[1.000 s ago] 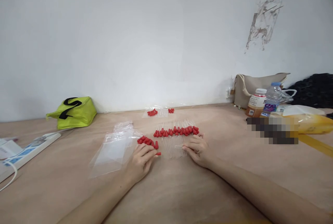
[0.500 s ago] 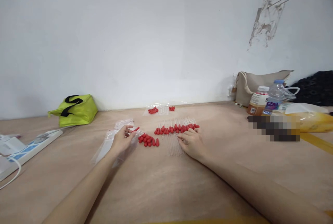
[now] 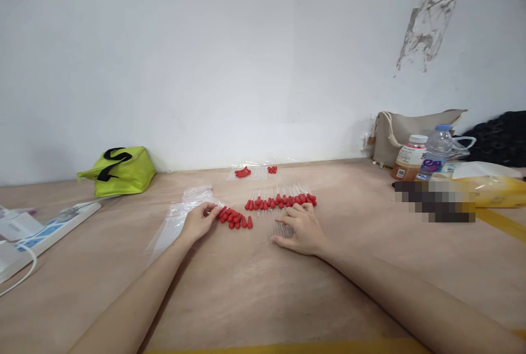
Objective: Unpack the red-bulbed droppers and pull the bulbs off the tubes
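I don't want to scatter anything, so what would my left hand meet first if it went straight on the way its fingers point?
Most likely the pile of red bulbs: your left hand is right at its left edge, though exact contact is hard to judge.

On your left, you have a lime-green bag (image 3: 127, 172) and a white power strip (image 3: 57, 233); on your right, a beige handbag (image 3: 421, 123) stands behind a white-capped bottle (image 3: 410, 158).

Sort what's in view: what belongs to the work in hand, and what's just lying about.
In the work:
loose red bulbs, by the left hand
bare clear tubes, under the right hand
row of red-bulbed tubes
clear plastic bags, probably

Apparently lying about:
green bag
power strip
brown drink bottle
blue-capped bottle
yellow package
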`<state>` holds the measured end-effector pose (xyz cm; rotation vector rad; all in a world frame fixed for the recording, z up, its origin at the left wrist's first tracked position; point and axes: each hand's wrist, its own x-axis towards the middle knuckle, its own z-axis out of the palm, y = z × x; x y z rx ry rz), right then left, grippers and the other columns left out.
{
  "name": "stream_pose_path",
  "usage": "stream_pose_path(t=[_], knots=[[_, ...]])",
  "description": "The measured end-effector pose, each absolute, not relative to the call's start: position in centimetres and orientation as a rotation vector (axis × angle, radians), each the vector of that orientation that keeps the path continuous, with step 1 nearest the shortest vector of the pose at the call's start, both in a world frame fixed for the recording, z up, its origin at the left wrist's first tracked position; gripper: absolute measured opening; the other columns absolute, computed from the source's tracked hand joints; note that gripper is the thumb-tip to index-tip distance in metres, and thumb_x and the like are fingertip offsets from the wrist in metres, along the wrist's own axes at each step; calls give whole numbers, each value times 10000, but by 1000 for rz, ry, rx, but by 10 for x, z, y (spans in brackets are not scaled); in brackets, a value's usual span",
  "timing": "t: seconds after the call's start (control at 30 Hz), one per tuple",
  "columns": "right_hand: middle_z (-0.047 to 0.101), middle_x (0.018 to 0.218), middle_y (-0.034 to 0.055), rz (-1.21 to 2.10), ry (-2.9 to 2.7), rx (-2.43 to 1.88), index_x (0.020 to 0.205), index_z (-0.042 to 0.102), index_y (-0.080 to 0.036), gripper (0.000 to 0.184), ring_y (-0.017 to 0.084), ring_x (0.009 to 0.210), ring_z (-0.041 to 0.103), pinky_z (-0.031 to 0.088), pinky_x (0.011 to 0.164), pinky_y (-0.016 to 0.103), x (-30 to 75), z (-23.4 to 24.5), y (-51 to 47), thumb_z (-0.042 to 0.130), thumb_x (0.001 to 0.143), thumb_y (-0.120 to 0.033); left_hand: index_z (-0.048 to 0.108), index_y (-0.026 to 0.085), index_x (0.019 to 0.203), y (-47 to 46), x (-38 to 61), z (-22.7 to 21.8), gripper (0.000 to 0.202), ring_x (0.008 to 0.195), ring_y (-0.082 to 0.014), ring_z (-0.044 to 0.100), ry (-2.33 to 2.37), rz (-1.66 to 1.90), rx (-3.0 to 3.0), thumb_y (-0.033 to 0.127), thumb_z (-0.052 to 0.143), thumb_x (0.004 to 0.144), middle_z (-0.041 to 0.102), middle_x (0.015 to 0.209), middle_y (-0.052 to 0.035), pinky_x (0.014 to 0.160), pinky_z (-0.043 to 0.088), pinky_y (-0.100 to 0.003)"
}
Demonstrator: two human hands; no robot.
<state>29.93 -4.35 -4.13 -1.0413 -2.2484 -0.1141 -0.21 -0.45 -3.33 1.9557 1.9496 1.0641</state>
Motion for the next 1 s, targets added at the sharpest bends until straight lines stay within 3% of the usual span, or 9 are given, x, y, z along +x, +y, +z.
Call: stream_pose_path(t=[0.13,0.3,0.47,0.6,0.8,1.0], knots=[[588,816,27,-74,-2189,-1075,910,633,-232,413,172,802,471,246,785,347,301,-40,-45,576,665,-559,605,195,827,-5,-2,-32,317,730,-186,564,2023,1158,1923,464,467,733,653,825,-25,664,427,-293],[610,756,5,58,-1894,-1367,735,597,-197,202,143,757,514,261,743,307,316,-41,-42,486,774,-362,613,205,801,-17,15,-20,258,821,-210,540,2083,1300,2191,411,469,744,629,855,-34,731,409,-320],[630,694,-7,221,-1810,-1597,789,637,-228,168,157,743,543,258,721,308,326,-44,-38,496,741,-307,631,228,700,-27,57,-5,208,870,-208,514,1898,953,2559,364,485,757,605,849,-26,792,361,-347],[623,660,-5,255,-1864,-1640,761,661,-237,177,166,745,543,263,700,295,320,-43,-38,494,747,-296,650,246,716,-7,92,5,228,966,-233,493,2036,639,2525,415,499,738,605,929,-36,834,327,-383],[612,618,-6,270,-1896,-1614,799,669,-243,176,159,704,541,275,686,282,315,-45,-35,508,742,-287,654,177,609,33,121,8,399,983,-341,497,2293,436,2302,550,519,650,635,887,-145,810,332,-453],[630,642,4,297,-1860,-1608,838,670,-250,199,161,683,553,285,684,294,318,-48,-33,494,765,-308,667,126,723,46,126,1,353,977,-365,517,2435,389,2158,449,589,605,624,965,-203,797,350,-441]])
